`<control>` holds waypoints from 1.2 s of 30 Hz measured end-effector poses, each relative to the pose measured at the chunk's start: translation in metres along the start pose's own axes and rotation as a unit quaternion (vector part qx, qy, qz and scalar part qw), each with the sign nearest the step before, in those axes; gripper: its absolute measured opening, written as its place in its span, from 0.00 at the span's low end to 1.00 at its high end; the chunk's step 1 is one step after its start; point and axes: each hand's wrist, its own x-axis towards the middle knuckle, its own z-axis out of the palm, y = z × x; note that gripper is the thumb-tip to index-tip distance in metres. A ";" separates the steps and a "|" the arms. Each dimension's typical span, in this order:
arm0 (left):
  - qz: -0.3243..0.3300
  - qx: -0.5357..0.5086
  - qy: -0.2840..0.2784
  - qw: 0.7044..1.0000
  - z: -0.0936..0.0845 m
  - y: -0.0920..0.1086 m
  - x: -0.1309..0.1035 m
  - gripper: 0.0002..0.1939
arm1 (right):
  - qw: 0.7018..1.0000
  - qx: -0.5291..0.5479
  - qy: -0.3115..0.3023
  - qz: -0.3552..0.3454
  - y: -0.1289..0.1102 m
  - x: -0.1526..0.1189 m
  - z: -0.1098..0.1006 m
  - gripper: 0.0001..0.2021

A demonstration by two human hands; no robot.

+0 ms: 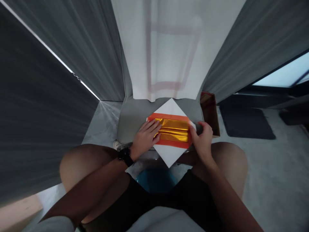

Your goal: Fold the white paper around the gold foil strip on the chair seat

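A square white sheet [170, 157] lies corner-up on a grey chair seat [130, 117], its near corner reaching past the seat's front edge. Across its middle runs an orange band [166, 116] with a shiny, creased gold foil [174, 124] on it. My left hand [146, 134] rests flat on the left end of the foil, fingers spread. At the right end, my right hand [202, 137] has its thumb on the orange edge and its index finger bent away to the right, with a gap between them.
White cloth [173, 58] hangs over the chair's back. Grey curtains [96, 48] stand on both sides. Behind the seat at the right is a reddish-brown box [210, 112]; a dark mat [246, 122] lies farther right. My knees flank the seat's front.
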 end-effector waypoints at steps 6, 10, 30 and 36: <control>0.004 -0.015 0.014 1.000 0.000 -0.005 0.001 0.20 | 1.000 0.006 0.000 0.008 -0.007 -0.025 0.002 0.23; -0.035 -0.025 0.044 0.998 -0.002 -0.007 0.003 0.13 | 0.994 -0.012 0.066 0.087 -0.008 -0.029 0.011 0.22; -0.313 -0.113 0.052 0.941 -0.040 -0.054 -0.002 0.28 | 0.986 0.099 -0.085 0.100 -0.006 -0.011 0.002 0.08; -0.152 -0.095 0.014 0.984 -0.055 -0.069 -0.008 0.11 | 0.974 0.139 -0.161 -0.085 0.010 0.002 -0.011 0.07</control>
